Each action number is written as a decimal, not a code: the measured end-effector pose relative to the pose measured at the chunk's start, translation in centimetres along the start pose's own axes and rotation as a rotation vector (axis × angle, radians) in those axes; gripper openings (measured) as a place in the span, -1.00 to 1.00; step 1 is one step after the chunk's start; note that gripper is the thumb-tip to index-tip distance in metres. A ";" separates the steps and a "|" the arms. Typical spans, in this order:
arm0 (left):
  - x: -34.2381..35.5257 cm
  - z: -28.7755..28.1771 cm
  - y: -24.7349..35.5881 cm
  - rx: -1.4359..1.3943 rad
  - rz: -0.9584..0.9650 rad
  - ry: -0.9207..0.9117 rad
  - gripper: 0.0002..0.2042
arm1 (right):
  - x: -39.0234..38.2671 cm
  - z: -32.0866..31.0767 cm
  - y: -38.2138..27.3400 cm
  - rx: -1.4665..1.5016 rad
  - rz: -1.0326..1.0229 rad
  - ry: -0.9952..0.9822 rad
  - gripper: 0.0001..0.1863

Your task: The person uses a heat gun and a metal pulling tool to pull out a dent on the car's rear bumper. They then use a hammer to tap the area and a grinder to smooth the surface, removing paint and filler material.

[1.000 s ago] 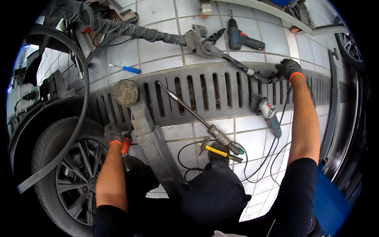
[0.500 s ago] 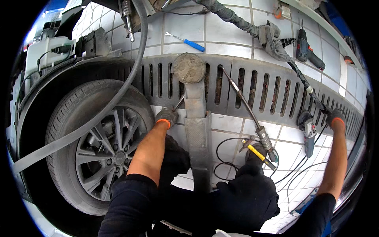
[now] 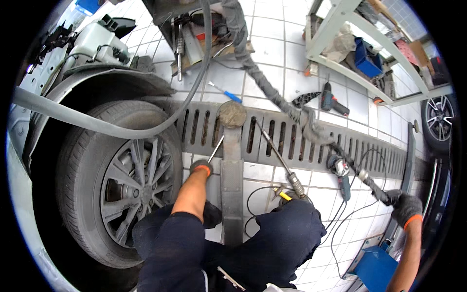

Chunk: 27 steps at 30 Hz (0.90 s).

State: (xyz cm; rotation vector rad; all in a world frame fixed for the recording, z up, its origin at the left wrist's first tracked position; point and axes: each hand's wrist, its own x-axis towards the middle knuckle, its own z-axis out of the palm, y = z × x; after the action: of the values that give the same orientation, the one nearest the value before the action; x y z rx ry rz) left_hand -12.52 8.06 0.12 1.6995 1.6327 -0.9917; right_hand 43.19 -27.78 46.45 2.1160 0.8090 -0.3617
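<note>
My left hand (image 3: 201, 168), in a dark glove with an orange cuff, is closed low down beside the tyre. A thin metal rod (image 3: 216, 149) sticks up from it toward the floor grate; its grip end is hidden in the fist. At the far right, my gloved right hand (image 3: 406, 210) is wrapped around the end of a thick, cloth-wrapped cable (image 3: 262, 85), which runs up across the grate. Between my hands lies a long slide hammer (image 3: 281, 159) with a ribbed metal sleeve. A yellow-handled hammer (image 3: 283, 194) lies by my knee, partly hidden.
A lift arm (image 3: 232, 177) with a round pad (image 3: 232, 115) stands between my legs. The car wheel (image 3: 143, 192) fills the left. An angle grinder (image 3: 340, 177), cordless drill (image 3: 330, 100) and blue-handled screwdriver (image 3: 228, 93) lie around the grate (image 3: 311, 141). A grey hose (image 3: 146, 131) crosses above the wheel.
The view has shifted, bringing more of the shelf and tool cart into sight. My right hand has come nearer, pulling the wrapped cable away from the grate. My left hand still grips the rod.
</note>
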 end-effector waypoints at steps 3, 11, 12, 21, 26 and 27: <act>-4.4 -0.4 -0.8 0.125 -0.003 -0.348 -0.60 | -3.2 2.6 0.6 0.155 0.101 -0.016 -0.63; -8.5 -4.7 -7.3 0.113 0.109 -0.279 -0.45 | -3.9 5.9 -3.8 0.861 -0.195 -0.398 -0.63; -10.7 -6.6 -7.6 0.100 0.117 -0.221 -0.45 | -4.9 3.6 -5.3 0.916 -0.230 -0.432 -0.62; -32.5 -18.5 -6.4 -0.599 0.716 0.310 -0.68 | -8.2 12.1 -18.9 2.666 -0.700 -0.734 -0.48; -50.8 -21.4 -6.1 -1.352 1.254 0.387 -0.74 | -15.7 4.5 -29.9 2.764 -1.488 -1.310 -0.43; -53.3 -21.7 -6.3 -1.420 1.379 0.401 -0.73 | -17.1 2.3 -30.2 2.591 -1.753 -1.384 -0.40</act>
State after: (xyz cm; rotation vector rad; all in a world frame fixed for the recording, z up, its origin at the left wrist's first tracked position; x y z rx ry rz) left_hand -14.87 -3.65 56.77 1.3278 0.5169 1.0017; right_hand 10.51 -23.08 35.53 0.0669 -0.2502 1.7546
